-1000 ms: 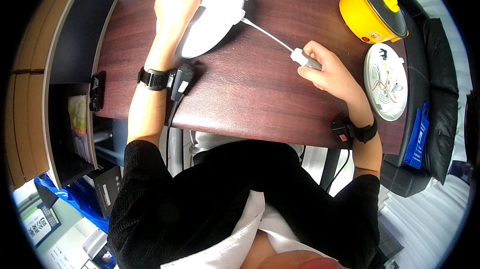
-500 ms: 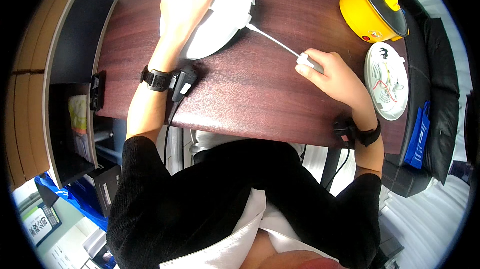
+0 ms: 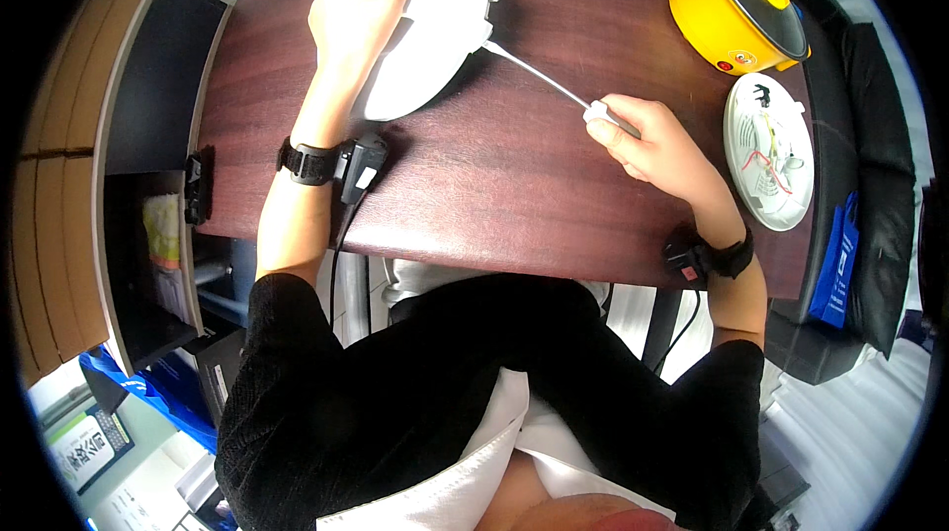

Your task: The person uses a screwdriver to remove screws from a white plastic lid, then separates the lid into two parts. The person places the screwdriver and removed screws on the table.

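A white round plastic housing (image 3: 432, 71) lies on the table at the upper left. My left hand (image 3: 358, 22) is closed on top of it, thumb and bent fingers against a raised grey part; the fingertips are partly hidden. From the housing's right edge, a thin white length (image 3: 539, 71) with a thicker end runs taut to my right hand (image 3: 652, 140). Whether it is a cord or a rod I cannot tell. My right thumb and fingers pinch the small white-and-grey piece (image 3: 599, 113) at its near end. Both wrists wear black straps with small black devices.
On the dark red-brown table (image 3: 465, 195), a yellow pot (image 3: 710, 22) with a lid stands at the far right. Nearer sits a white oval plate-like part (image 3: 767, 190) with loose red and yellow wires. Shelving (image 3: 148, 116) borders the left side; a black sofa (image 3: 883, 175) borders the right.
The view has shifted slightly. My left hand sits a little farther left on the housing. My right hand keeps its pinch, and the thin white length stays taut.
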`<state>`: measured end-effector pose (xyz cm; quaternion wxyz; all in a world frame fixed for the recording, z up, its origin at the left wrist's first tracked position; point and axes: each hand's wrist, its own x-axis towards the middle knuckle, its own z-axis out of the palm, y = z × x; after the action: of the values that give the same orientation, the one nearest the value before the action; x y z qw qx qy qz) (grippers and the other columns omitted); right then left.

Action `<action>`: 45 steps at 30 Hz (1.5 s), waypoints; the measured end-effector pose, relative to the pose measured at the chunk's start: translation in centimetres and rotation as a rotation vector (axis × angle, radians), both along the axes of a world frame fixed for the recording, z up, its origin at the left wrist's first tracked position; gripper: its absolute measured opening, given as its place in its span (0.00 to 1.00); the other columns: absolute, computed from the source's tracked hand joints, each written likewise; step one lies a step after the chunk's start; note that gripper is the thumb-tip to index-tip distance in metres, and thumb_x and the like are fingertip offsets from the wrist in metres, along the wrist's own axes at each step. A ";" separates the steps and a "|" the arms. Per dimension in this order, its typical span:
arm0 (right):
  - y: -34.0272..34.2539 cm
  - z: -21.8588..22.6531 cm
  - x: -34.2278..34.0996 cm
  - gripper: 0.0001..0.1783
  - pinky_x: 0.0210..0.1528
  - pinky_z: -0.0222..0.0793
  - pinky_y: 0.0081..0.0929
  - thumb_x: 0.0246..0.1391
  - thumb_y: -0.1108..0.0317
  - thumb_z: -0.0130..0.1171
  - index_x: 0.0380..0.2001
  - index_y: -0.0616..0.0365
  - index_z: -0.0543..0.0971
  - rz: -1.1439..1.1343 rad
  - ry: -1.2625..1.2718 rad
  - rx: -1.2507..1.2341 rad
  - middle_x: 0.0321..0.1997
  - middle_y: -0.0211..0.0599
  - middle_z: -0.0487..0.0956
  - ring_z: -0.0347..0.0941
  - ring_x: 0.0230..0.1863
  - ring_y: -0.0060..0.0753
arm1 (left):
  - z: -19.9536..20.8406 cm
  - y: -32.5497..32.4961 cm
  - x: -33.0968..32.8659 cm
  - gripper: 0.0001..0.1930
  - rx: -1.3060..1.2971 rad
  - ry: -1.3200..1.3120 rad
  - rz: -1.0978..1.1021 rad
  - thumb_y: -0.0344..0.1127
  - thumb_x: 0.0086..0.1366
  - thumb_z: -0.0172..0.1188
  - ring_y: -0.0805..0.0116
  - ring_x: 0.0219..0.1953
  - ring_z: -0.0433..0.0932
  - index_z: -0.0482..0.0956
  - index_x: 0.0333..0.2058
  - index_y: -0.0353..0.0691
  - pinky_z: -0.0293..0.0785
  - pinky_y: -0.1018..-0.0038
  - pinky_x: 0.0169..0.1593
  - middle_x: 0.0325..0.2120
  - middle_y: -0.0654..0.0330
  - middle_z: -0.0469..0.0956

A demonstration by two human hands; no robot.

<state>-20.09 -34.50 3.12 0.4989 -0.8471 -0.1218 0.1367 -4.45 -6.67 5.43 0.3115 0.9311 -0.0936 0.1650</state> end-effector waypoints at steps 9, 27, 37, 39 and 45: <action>-0.1 0.8 -0.2 0.18 0.29 0.61 0.26 0.60 0.56 0.53 0.30 0.62 0.74 -0.085 -0.006 -0.049 0.20 0.33 0.69 0.63 0.23 0.23 | -0.7 -1.0 -0.8 0.22 -0.055 -0.042 0.014 0.52 0.56 0.53 0.62 0.20 0.80 0.85 0.23 0.38 0.75 0.71 0.34 0.13 0.54 0.78; -0.3 1.0 -1.0 0.19 0.27 0.58 0.25 0.62 0.54 0.52 0.28 0.61 0.74 -0.073 0.089 -0.018 0.19 0.31 0.68 0.62 0.22 0.23 | -0.3 -0.4 -0.4 0.21 -0.134 0.000 0.052 0.50 0.55 0.54 0.64 0.22 0.81 0.85 0.25 0.36 0.75 0.71 0.35 0.16 0.53 0.79; -0.2 1.5 -0.8 0.18 0.27 0.61 0.25 0.61 0.55 0.52 0.29 0.62 0.74 -0.041 0.180 -0.026 0.19 0.35 0.70 0.63 0.22 0.24 | -0.3 -0.7 -0.4 0.22 -0.109 -0.049 0.019 0.50 0.55 0.54 0.67 0.18 0.78 0.83 0.18 0.36 0.73 0.72 0.30 0.11 0.56 0.77; -0.3 1.6 -0.9 0.18 0.28 0.62 0.26 0.61 0.56 0.53 0.30 0.63 0.74 0.006 0.087 -0.054 0.20 0.38 0.72 0.65 0.22 0.26 | -0.1 -0.6 -0.7 0.22 -0.127 -0.011 -0.006 0.50 0.55 0.54 0.68 0.17 0.78 0.83 0.18 0.36 0.73 0.73 0.28 0.11 0.57 0.76; -1.4 1.8 -1.0 0.14 0.23 0.58 0.22 0.59 0.60 0.55 0.27 0.61 0.72 0.100 -0.104 -0.199 0.17 0.30 0.68 0.62 0.19 0.18 | -0.1 -0.9 -1.1 0.21 -0.137 -0.001 -0.074 0.50 0.55 0.56 0.71 0.16 0.78 0.84 0.20 0.36 0.73 0.76 0.26 0.11 0.58 0.77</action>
<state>-21.06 -35.92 4.96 0.3977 -0.8913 -0.1756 0.1289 -5.53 -7.60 5.31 0.3806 0.9033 -0.1166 0.1599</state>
